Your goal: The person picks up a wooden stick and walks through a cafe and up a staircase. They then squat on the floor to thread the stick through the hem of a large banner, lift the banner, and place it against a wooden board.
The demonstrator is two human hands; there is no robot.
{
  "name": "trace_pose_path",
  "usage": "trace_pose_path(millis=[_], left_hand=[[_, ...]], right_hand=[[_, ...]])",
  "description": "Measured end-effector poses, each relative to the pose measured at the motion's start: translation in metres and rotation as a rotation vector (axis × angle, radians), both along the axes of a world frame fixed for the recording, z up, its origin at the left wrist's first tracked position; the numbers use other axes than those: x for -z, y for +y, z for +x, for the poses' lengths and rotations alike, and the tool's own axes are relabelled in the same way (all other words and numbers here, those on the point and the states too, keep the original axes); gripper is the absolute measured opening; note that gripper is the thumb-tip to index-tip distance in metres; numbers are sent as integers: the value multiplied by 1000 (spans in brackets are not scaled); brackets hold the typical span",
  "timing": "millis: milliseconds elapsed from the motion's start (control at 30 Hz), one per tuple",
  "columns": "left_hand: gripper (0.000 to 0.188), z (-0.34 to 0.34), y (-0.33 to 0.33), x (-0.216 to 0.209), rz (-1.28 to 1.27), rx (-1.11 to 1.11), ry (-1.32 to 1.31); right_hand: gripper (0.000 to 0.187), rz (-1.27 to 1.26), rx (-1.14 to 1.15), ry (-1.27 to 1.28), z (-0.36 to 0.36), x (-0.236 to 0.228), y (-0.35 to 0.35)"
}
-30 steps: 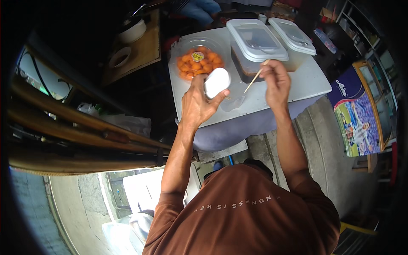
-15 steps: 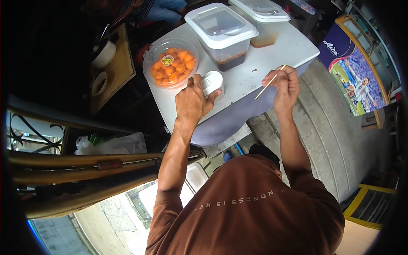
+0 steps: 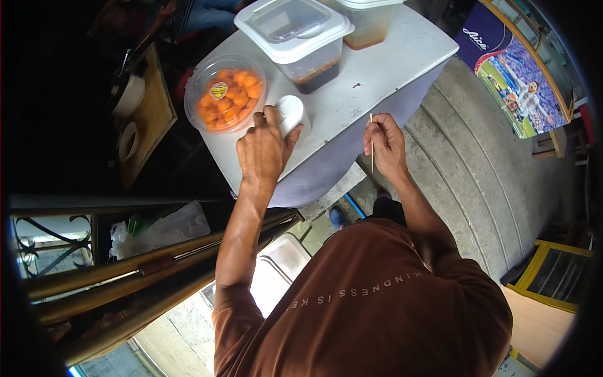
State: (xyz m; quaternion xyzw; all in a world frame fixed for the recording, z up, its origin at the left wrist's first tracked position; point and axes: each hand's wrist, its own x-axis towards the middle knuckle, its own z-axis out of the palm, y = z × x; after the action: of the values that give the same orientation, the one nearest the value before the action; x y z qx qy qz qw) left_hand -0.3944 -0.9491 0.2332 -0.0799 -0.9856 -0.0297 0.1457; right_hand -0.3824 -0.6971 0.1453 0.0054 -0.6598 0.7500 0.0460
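Note:
My left hand (image 3: 262,147) is closed round the side of a small white lidded container (image 3: 293,112) standing on the table. Between the fingers and thumb of my right hand (image 3: 387,146) a thin wooden skewer (image 3: 372,162) is pinched, pointing down, just off the table's front edge. Left of the white container sits a round clear plastic tub (image 3: 196,94) filled with orange balls (image 3: 237,97). Behind stands a clear bin with a white lid (image 3: 286,47), dark liquid in its bottom.
The white table (image 3: 402,53) carries a second lidded bin (image 3: 367,31) with brown liquid. To the left, a wooden board (image 3: 147,135) holds tape rolls (image 3: 129,141). At the right stands a purple printed freezer (image 3: 502,69). A plastic bag (image 3: 166,229) lies at lower left.
The view has shifted, so the table sits farther left and higher. My right hand has come lower, and the skewer has turned from slanted to nearly upright. My left hand stays at the white container.

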Motion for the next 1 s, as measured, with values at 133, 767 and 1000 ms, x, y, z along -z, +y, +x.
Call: trace_pose_path(millis=[133,767,1000], left_hand=[[62,-18,0,8,-33,-42,130],[82,-33,73,-19,-89,-847,-218],[53,16,158,38,109,-741,795]], right_hand=[[8,20,38,-35,2,9,24],[14,336,492,-161,110,61,430],[25,583,819,-342,187,110,627]])
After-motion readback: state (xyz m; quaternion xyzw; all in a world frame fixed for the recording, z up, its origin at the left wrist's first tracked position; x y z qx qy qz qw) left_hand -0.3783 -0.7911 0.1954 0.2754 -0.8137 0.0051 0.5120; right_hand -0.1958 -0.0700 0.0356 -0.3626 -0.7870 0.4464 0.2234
